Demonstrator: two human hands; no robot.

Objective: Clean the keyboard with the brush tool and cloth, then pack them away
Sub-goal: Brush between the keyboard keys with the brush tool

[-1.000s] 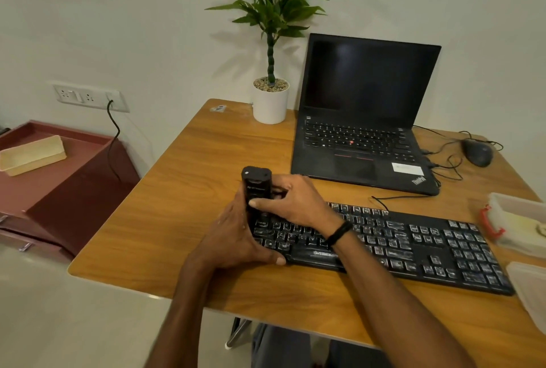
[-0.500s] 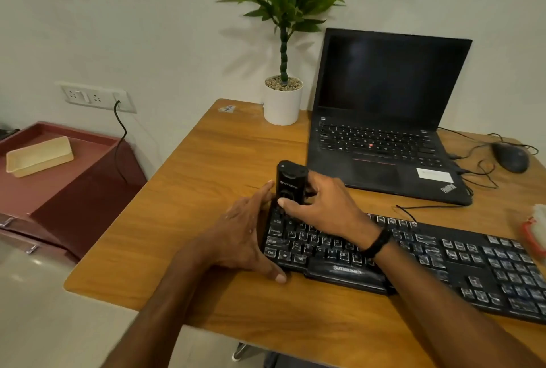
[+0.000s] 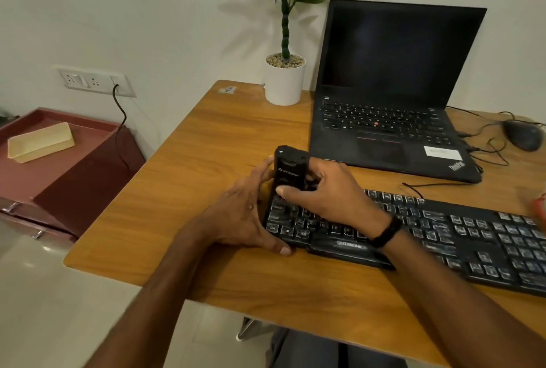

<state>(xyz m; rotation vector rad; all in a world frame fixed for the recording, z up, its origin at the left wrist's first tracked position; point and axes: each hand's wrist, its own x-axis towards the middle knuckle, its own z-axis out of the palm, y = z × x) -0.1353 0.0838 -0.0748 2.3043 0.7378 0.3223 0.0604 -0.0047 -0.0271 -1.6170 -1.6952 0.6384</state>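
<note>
A black keyboard (image 3: 443, 234) lies across the front of the wooden table (image 3: 206, 160). Over its far left keys stands the black brush tool (image 3: 291, 169), upright, its lower end hidden behind my fingers. My right hand (image 3: 331, 196) grips the tool, thumb across its front. My left hand (image 3: 245, 220) holds the keyboard's left end, thumb along the front edge and fingers reaching up beside the tool. No cloth is in view.
A black open laptop (image 3: 393, 95) sits behind the keyboard, a white potted plant (image 3: 285, 81) to its left, a mouse (image 3: 523, 134) with cables at the far right. A maroon cabinet (image 3: 59, 166) with a beige tray (image 3: 41, 141) stands left of the table.
The view has swung left and closer, so the box at the right has slid out of the picture. Both hands and the tool stay at the keyboard's left end.
</note>
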